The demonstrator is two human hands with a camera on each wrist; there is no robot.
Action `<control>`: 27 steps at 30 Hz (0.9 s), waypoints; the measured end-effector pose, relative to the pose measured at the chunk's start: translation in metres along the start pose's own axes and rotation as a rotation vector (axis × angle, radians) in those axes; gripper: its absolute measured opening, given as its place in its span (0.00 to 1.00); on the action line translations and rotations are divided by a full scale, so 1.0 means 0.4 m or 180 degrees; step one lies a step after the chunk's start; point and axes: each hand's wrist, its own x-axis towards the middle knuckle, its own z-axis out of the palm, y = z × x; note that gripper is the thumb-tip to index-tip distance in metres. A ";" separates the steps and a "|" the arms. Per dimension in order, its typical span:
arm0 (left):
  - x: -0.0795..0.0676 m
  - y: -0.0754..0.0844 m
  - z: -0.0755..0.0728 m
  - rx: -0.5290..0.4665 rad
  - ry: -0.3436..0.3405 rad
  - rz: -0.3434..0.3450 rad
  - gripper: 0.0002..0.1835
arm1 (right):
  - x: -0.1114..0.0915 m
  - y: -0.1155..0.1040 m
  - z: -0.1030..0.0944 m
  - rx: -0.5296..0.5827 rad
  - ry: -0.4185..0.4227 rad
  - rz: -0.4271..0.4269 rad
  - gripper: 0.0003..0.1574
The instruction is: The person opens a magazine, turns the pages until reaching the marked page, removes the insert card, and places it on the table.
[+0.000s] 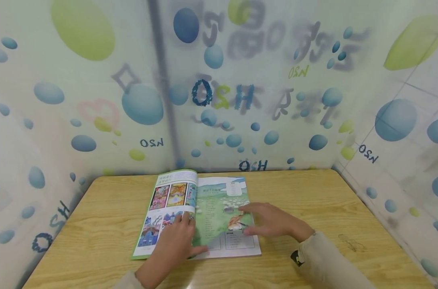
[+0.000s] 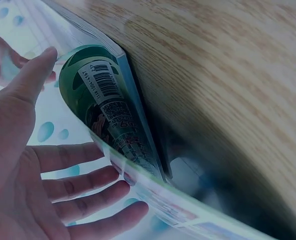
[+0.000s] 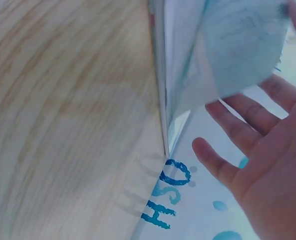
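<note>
A magazine (image 1: 219, 224) lies open on the wooden table, with colourful pictures on its left page and a green illustrated page on the right. My left hand (image 1: 177, 237) rests on the left page near the fold, thumb spread toward the right page. In the left wrist view, this hand (image 2: 53, 170) touches the page with extended fingers, while the curled green back cover (image 2: 105, 95) shows a barcode. At the right edge, my right hand (image 1: 273, 220) has thumb and fingers apart. The right wrist view shows its fingers (image 3: 245, 122) against a lifted page (image 3: 242, 50).
The light wooden table (image 1: 298, 192) extends around the magazine on all sides. Behind it and at both sides hang pale curtains (image 1: 219, 132) with blue and green drops and lettering. A dark tag (image 1: 297, 257) shows at the right sleeve.
</note>
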 end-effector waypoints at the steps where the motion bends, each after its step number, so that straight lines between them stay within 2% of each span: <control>1: -0.001 -0.001 0.000 0.0001 0.0017 0.0011 0.47 | -0.004 0.000 -0.004 0.0123 0.0022 0.0045 0.41; 3: -0.003 -0.004 -0.001 -0.0005 0.0054 0.0036 0.46 | -0.011 0.002 -0.013 0.0322 0.0126 0.0133 0.37; 5: -0.004 -0.008 -0.004 -0.0029 0.0065 0.0055 0.43 | -0.018 0.004 -0.020 0.0375 0.0298 0.0237 0.35; 8: -0.005 -0.015 -0.009 -0.0136 0.0031 0.0025 0.41 | -0.021 0.011 -0.025 0.0229 0.0513 0.0429 0.37; 10: -0.004 -0.020 -0.012 -0.0210 -0.0013 -0.0006 0.42 | -0.021 0.019 -0.023 0.0076 0.0546 0.0564 0.38; 12: -0.004 -0.023 -0.015 -0.0278 -0.0022 -0.0039 0.46 | -0.019 0.028 -0.016 -0.0036 0.0465 0.0624 0.37; 15: -0.002 -0.024 -0.017 -0.0356 0.0010 -0.0048 0.55 | -0.015 0.037 0.003 -0.0204 0.0270 0.0512 0.35; 19: 0.003 -0.025 -0.017 -0.0332 0.0122 0.0045 0.61 | -0.012 0.036 0.029 -0.0508 -0.0043 0.0149 0.46; 22: 0.006 -0.026 -0.016 -0.0124 0.0166 0.0196 0.56 | -0.012 0.025 0.038 -0.0553 -0.0261 0.0018 0.51; 27: 0.006 -0.028 -0.013 0.0147 0.0227 0.0355 0.38 | -0.007 0.010 0.035 -0.0507 -0.0436 0.0076 0.48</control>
